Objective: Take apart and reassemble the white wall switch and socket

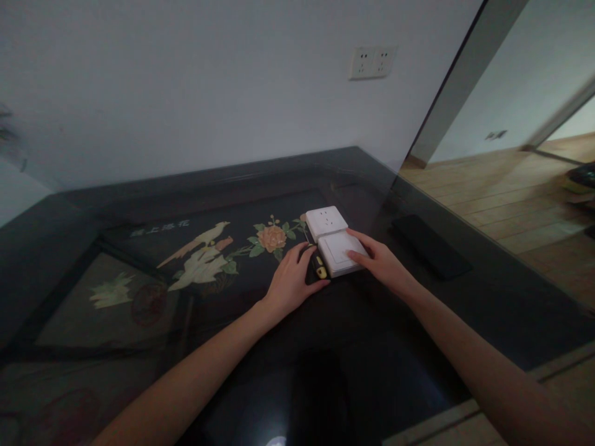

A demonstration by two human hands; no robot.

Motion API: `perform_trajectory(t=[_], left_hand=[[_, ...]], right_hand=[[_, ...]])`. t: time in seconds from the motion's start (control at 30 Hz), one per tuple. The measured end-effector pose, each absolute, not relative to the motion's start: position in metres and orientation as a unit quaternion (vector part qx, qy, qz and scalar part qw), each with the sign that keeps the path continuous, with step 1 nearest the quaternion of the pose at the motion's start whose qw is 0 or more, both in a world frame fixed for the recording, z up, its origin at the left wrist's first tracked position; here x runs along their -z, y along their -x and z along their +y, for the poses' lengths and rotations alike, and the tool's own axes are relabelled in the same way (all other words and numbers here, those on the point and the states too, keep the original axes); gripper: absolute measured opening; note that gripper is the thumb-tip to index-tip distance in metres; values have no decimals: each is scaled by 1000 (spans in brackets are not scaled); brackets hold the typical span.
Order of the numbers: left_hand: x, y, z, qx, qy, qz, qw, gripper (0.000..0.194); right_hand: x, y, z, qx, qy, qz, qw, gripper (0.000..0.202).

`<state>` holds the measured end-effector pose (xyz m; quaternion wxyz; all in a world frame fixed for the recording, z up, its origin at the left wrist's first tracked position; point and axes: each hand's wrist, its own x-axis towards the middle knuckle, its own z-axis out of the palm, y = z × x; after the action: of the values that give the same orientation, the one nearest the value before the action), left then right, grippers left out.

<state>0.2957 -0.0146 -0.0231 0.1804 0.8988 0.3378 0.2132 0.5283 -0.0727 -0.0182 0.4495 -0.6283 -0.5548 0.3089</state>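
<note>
On a glossy black table (372,334) lie two white plates, one behind the other. The farther one is a socket plate (326,221) with pin holes; the nearer is a flat switch plate (341,251). My right hand (379,260) holds the switch plate at its right side, thumb on top. Just left of the plates is a screwdriver with a black and yellow handle (319,265), its thin shaft pointing away. My left hand (295,275) is curled round that handle, with thumb and fingers on either side of it.
A dark flat object (432,246) lies on the table to the right. The tabletop carries a bird and flower picture (204,257) at the left. Behind rises a white wall with a double socket (372,62). Wooden floor (493,192) shows at the right.
</note>
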Motion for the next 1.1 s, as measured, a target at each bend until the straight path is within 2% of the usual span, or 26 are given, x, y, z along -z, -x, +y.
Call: perform_trajectory(t=[0.17,0.4,0.53,0.67,0.73,0.87,0.97,1.1], left_hand=[[21,-296,-15,-219,-901,329,177,63],[4,-269,-23,-247,-905,290,187,37],[-3,-223,-37,-269,-904,268,195,19],[-5,-182,-44,-284,-914,233,172,18],[-6,-167,-45,-276,-928,201,147,19],[-4,-151,-48,-250,-955,126,100,27],[2,-151,-52,-228,-968,67,82,30],[14,-156,-57,-199,-977,19,74,30]], right_hand=[[21,-529,-71,-295,628,-563,449,57],[22,-530,-71,-263,628,-572,457,51],[8,-530,-76,-196,635,-566,487,40],[-16,-509,-89,-115,608,-596,512,21],[-26,-486,-95,-120,564,-657,486,17],[-31,-424,-104,-175,417,-801,393,23],[-19,-387,-104,-178,303,-886,302,35],[3,-370,-100,-178,259,-912,264,39]])
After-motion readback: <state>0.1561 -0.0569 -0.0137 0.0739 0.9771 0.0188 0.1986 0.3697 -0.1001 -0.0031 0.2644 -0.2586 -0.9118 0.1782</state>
